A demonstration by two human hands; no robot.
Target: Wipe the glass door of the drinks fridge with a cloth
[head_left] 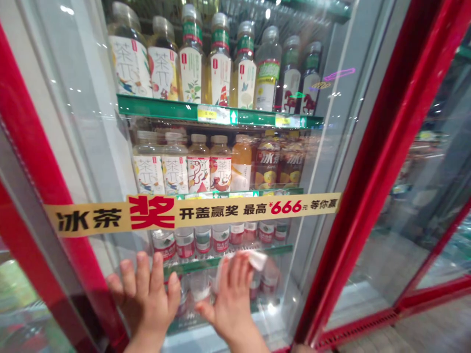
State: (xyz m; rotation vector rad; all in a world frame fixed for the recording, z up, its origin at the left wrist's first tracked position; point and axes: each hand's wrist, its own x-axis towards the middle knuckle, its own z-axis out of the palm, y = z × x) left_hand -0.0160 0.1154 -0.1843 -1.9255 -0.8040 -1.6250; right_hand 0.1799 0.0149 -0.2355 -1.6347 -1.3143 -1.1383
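My left hand (pixel 147 296) is spread against the lower left of a glass door, its fingers apart and nothing in it. To its right, my right hand (pixel 233 299) presses a white cloth or tissue (pixel 258 260) to the glass, with the fingers over it and a corner sticking out at the upper right. Just above both hands, a yellow strip with red and black characters (pixel 241 210) runs across the door. Behind the glass are shelves of bottled drinks (pixel 221 73).
A red door frame (pixel 362 196) slants along the right side, and another red edge (pixel 47 147) lies at the left. Green shelf edges (pixel 162 105) cross behind the glass. A second glass door (pixel 386 235) and grey floor (pixel 434 326) are at the right.
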